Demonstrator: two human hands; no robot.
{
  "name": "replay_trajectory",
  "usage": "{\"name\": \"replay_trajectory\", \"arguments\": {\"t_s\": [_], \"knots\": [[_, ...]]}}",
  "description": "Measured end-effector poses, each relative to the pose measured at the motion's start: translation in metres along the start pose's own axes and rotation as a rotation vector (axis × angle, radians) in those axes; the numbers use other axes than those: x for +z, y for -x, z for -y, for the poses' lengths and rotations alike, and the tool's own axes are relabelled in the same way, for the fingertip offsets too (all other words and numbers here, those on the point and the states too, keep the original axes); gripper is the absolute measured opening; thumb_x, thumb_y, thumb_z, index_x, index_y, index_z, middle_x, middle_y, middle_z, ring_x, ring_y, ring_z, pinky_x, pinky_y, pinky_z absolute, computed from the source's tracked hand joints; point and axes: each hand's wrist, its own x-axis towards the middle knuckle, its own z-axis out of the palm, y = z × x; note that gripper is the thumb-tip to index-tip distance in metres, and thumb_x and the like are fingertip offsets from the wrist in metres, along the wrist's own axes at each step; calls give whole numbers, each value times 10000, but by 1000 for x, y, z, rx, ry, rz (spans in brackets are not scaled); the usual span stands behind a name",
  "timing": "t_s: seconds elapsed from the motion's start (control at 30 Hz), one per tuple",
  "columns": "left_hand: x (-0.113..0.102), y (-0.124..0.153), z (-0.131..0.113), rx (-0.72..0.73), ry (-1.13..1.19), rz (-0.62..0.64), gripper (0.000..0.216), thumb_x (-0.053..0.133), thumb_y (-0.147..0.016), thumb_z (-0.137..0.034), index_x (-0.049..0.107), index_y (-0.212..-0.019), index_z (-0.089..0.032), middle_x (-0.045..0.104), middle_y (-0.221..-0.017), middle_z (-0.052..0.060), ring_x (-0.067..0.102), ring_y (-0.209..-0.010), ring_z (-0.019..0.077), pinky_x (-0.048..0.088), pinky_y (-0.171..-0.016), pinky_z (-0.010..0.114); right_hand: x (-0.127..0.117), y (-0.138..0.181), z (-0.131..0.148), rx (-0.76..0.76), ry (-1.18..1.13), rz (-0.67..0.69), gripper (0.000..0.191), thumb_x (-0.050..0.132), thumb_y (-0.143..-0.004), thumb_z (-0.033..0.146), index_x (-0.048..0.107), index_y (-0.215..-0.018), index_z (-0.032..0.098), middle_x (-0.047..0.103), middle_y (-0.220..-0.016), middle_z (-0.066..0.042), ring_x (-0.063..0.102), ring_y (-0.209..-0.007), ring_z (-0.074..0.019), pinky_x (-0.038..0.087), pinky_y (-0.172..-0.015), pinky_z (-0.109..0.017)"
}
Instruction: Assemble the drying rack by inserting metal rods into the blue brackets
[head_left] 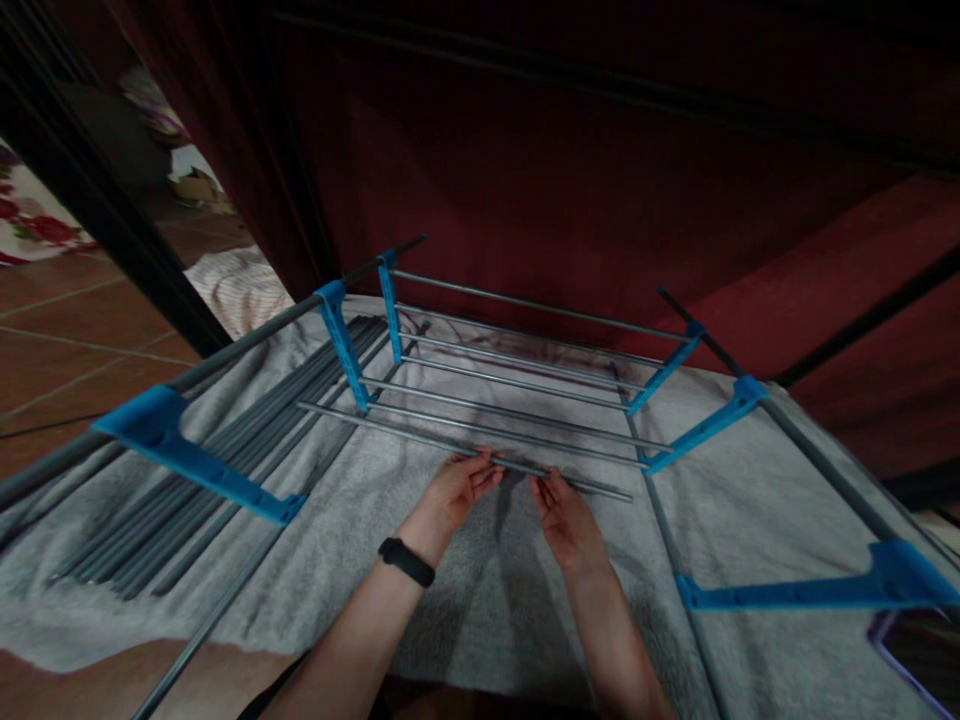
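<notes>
The left hand (454, 492) and right hand (564, 515) pinch one grey rod (517, 467) side by side, nearest of the rails between the blue brackets (341, 340). Spare rods (225, 470) lie bundled to the left on the grey towel (750, 500).

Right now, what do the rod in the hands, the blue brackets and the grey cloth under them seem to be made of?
Rod: probably metal with a grey coating; thin, straight, dull sheen.
Blue brackets: likely moulded plastic; even colour, matte, smooth edges.
Grey cloth: seems a terry towel; fuzzy surface, soft wrinkles.
</notes>
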Motion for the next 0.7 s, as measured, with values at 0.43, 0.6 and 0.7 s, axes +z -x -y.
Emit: {"name": "replay_trajectory", "arguments": {"t_s": [0.43, 0.6, 0.7], "knots": [[-4, -2, -12, -2, -5, -39, 154, 539, -923, -27, 661, -867, -102, 759, -833, 120, 727, -689, 157, 613, -663, 249, -21, -16, 39, -121, -4, -152, 29, 718, -869, 180, 693, -854, 178, 743, -826, 12, 711, -787, -88, 606, -800, -208], [-6, -3, -17, 38, 22, -89, 170, 537, -921, -17, 652, -843, -114, 752, -801, 99, 722, -687, 145, 618, -680, 249, -34, -21, 56, -183, -10, -226, 107, 627, -939, 206, 669, -841, 203, 725, -770, 51, 689, -708, -62, 591, -733, -175], [-9, -5, -20, 73, 59, -131, 167, 545, -913, -9, 646, -843, -121, 747, -788, 88, 717, -686, 139, 612, -673, 243, -46, -25, 72, -213, -11, -288, 106, 654, -913, 204, 633, -809, 210, 695, -711, 73, 659, -617, -55, 580, -676, -166]]}}
